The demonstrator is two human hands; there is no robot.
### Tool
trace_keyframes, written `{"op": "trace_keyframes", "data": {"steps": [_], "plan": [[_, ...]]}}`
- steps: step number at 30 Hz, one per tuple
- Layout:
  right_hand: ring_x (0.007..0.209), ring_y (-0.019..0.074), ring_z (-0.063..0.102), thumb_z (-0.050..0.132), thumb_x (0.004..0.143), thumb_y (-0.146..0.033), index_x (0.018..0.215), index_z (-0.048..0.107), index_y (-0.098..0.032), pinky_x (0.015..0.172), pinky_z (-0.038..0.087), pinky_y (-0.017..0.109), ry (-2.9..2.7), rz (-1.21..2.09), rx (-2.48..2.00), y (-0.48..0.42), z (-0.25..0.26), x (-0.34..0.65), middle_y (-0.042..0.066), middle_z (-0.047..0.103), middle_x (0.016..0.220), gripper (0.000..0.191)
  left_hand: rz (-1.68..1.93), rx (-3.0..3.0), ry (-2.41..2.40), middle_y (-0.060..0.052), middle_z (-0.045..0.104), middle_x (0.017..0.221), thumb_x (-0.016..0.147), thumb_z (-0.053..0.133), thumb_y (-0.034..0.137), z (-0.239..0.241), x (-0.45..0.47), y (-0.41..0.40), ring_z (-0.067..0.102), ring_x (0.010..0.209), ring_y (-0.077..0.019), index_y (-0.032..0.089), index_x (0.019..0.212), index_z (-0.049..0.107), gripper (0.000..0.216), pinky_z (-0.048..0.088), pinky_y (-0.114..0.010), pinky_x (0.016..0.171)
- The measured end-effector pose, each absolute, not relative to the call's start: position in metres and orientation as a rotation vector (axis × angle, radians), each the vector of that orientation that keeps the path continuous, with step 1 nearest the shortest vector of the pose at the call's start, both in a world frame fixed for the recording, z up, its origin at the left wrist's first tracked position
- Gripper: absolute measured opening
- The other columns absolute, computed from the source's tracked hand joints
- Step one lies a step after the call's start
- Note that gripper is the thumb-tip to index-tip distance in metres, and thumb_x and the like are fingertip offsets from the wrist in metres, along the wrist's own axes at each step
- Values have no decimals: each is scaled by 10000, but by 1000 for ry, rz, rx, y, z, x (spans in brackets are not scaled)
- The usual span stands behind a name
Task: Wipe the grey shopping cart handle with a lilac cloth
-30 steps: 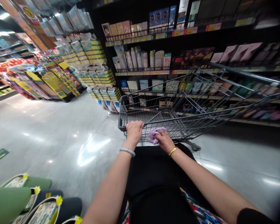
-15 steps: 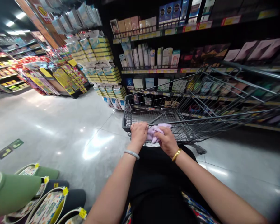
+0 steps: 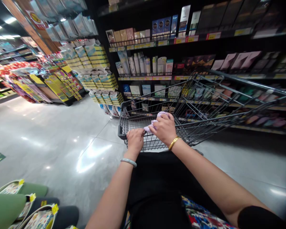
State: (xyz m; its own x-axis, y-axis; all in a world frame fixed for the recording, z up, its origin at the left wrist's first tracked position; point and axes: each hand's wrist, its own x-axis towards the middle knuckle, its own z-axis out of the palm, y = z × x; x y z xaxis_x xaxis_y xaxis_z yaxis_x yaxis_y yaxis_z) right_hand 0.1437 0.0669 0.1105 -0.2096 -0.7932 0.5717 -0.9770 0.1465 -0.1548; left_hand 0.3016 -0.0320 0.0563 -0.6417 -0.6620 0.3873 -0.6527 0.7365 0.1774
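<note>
A dark wire shopping cart [image 3: 195,122] stands sideways before me, its handle end to the right. My left hand [image 3: 135,140] is wrapped over the cart's near top rim, close to the front corner. In my right hand [image 3: 165,128] is a crumpled lilac cloth [image 3: 162,114], bunched under the fingers at the same rim. One end of the cloth comes out toward my left hand. The palm side of my right hand is hidden. No goods show in the visible part of the basket.
Shelves [image 3: 143,78] of boxed and bottled goods rise right behind the cart. Yellow-striped packs [image 3: 97,60] hang at the shelf end. Green and dark bins [image 3: 35,190] stand at lower left. A promotional display [image 3: 59,84] is farther off on the shiny floor [image 3: 50,136].
My right hand with the cloth has moved up and inward over the rim, its back now turned up. My left hand keeps its hold on the rim. The whole view has shifted slightly.
</note>
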Motion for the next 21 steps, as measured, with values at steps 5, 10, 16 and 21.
{"op": "trace_keyframes", "data": {"steps": [5,10,16,21], "plan": [[1239,326,425,601,878,-565,851,774,-231,894,420,403,-2241,789,1588,61,101,136,100,579,1324,377,-25,1009,-2510,-25,711,939,998,424,318,56,302,-31,568,942,-220,279,934,669,256,307,-380,882],[969,270,555,599,863,-642,1035,751,-254,800,433,357,-2247,574,1837,56,99,143,108,665,1024,450,-32,1009,-2505,-30,710,948,992,428,292,56,302,-34,569,952,-221,274,932,664,244,309,-381,878],[984,234,538,579,940,-457,1058,739,-295,814,400,321,-2044,496,2014,75,99,112,74,652,1120,257,-45,984,-2521,-35,711,975,1014,386,341,56,304,-36,575,983,-219,279,968,661,285,310,-384,924],[917,232,531,505,968,-500,1012,740,-247,781,371,331,-2239,601,1667,91,91,101,98,651,1041,348,-78,1002,-2502,-24,711,968,1010,396,331,56,304,-33,574,973,-219,290,953,665,278,314,-406,964]]}}
